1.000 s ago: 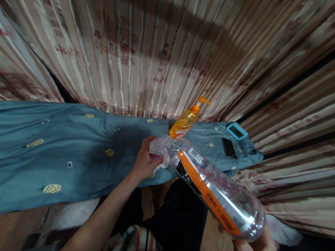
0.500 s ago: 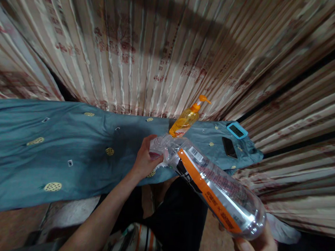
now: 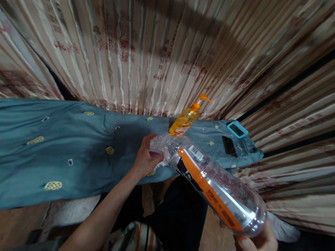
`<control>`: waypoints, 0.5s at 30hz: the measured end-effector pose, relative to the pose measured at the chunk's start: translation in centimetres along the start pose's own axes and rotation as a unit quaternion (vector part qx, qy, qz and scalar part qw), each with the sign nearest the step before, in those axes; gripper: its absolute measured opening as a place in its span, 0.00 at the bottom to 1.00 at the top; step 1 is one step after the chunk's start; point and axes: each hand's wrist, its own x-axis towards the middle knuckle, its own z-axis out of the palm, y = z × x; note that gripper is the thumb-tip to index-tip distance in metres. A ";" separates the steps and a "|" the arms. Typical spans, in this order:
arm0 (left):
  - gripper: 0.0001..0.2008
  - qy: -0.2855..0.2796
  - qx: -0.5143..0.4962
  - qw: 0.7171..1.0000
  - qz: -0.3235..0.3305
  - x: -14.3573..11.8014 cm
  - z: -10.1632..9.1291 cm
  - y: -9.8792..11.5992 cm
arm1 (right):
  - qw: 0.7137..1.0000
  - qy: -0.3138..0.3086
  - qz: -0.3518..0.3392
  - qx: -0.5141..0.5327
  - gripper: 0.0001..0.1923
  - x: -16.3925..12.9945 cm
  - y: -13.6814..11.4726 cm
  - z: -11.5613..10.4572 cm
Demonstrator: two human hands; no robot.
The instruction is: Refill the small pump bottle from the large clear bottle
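My right hand (image 3: 258, 246) grips the base end of a large clear plastic bottle (image 3: 220, 186) with an orange, black and silver label. The bottle is tilted, its neck end pointing left and away from me. At that end, my left hand (image 3: 147, 156) is closed around a small clear plastic container (image 3: 155, 143) with a pinkish patch. The container meets or overlaps the bottle's neck; whether they touch, and any liquid passing between them, I cannot make out. Just behind stands an amber pump bottle (image 3: 185, 121) with an orange pump head.
A blue-green cloth with pineapple prints (image 3: 91, 154) covers the narrow table. On its right end lie a dark phone (image 3: 229, 146) and a light-blue framed digital timer or clock (image 3: 237, 129). Pleated patterned curtains (image 3: 132, 54) hang behind and at the right. My legs are below the table's front edge.
Hardly anything differs. The large bottle's base end has risen very slightly in my right hand, while my left hand keeps its place with the container.
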 end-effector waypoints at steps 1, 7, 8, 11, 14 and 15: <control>0.31 0.002 0.001 1.000 0.002 0.0 0.0 0.0 | 1.000 -0.005 -0.004 0.003 0.46 0.2 0.3 -0.3; 0.31 0.006 0.012 1.000 0.011 0.0 0.1 0.1 | 0.998 -0.045 -0.044 -0.008 0.43 1.2 1.7 -1.8; 0.31 0.007 0.013 1.000 0.012 0.0 0.1 0.1 | 0.998 -0.042 -0.044 -0.005 0.43 1.2 1.6 -1.7; 0.31 0.008 0.016 1.000 0.010 0.0 0.1 0.1 | 0.999 -0.026 -0.043 -0.006 0.44 1.0 0.6 -0.6; 0.31 0.005 0.011 1.000 0.006 0.0 0.1 0.1 | 0.999 -0.011 -0.045 -0.023 0.45 0.6 -0.6 0.5; 0.31 0.005 0.008 1.000 0.005 0.0 0.1 0.2 | 0.998 -0.013 -0.054 -0.032 0.45 0.6 -0.9 0.8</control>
